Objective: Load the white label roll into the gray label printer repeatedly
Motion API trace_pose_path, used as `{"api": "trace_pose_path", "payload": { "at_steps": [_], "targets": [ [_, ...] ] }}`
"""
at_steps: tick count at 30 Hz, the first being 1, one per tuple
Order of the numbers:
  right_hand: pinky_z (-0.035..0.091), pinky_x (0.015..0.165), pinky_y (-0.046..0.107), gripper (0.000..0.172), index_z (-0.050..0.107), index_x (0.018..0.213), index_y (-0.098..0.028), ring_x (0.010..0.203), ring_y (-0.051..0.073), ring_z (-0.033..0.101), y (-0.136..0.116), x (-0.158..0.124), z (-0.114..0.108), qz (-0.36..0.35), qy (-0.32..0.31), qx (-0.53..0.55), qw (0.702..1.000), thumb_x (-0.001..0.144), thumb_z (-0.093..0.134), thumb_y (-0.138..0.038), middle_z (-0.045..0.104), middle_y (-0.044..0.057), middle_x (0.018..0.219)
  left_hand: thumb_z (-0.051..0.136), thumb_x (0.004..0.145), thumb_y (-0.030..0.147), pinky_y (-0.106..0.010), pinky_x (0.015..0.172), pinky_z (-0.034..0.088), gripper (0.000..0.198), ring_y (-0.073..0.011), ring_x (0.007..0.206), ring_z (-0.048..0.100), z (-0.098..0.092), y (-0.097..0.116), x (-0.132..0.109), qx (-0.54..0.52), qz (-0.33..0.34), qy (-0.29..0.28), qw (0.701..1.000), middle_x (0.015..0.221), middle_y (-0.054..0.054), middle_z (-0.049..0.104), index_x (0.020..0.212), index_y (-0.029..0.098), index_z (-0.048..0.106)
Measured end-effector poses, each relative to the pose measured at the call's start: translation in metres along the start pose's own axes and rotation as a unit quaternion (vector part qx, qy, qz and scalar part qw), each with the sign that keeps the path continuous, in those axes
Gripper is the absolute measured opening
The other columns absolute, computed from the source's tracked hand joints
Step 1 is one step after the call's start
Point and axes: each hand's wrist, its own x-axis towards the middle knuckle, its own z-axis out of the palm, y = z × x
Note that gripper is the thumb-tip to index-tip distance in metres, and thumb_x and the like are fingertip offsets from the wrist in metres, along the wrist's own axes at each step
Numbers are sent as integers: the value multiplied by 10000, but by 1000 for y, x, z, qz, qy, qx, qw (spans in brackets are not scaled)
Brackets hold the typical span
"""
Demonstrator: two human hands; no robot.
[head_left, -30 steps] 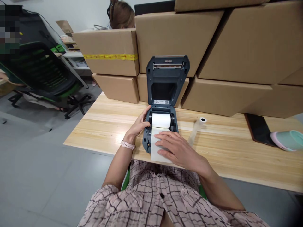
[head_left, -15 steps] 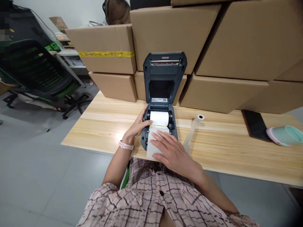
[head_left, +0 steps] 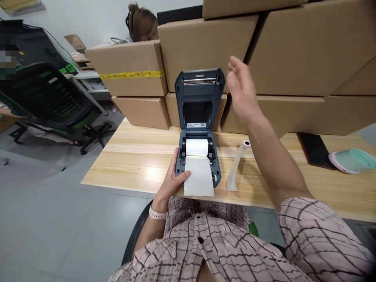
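Observation:
A dark grey label printer stands on the wooden table with its lid raised. Inside it sits a white label roll, and a label strip runs out over the front toward the table's edge. My left hand grips the printer's left side, thumb resting on the strip's left edge. Up in the air to the right of the lid is my right hand, holding nothing, its fingers loosely bent and a little apart. A small roll core with a curling strip of backing paper lies right of the printer.
Stacked cardboard boxes form a wall behind the printer. At the table's right lie a black phone and a mint-green cup on its side. A person's head shows beyond the boxes; an office chair stands at left.
My right hand has left the label strip and risen to beside the lid. My left hand has slid down the printer's side, its thumb now lower on the strip.

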Motion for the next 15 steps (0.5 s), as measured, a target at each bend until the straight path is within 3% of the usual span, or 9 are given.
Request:
{"api": "trace_pose_path", "payload": {
  "at_steps": [3,6,10,15],
  "targets": [
    [425,1200,440,674,465,1485,-308,1448,191,487,13,19,12,48,-57,14,997,1013,257,-741,562,35,1532,766,861,435,-477,1279,306,1051,-325,1565,320,0,-1,1,-8,4,1,1000,1723,-68,268,1662,324,94],
    [431,1194,450,678,499,1463,-296,1440,218,505,-4,-2,8,19,-50,1,999,1029,191,-717,598,11,1482,772,850,467,-487,1294,264,1063,-331,1588,260,-2,-3,1,25,13,9,1000,1746,-75,186,1660,327,97],
    [401,1208,506,622,501,1472,-293,1439,239,505,-42,-70,-5,-53,-62,-31,996,1068,179,-639,591,10,1487,775,830,541,-491,1311,197,1092,-328,1623,109,-4,-1,1,92,78,54,991,1766,-57,42,1652,384,74],
    [459,1164,555,505,559,1446,-296,1408,258,547,-55,-166,-2,-118,-100,-61,986,1093,258,-494,657,60,1424,488,1011,546,-486,1316,191,630,-276,1626,126,0,26,4,141,295,148,933,1746,43,185,1602,441,296]
  ]
}}
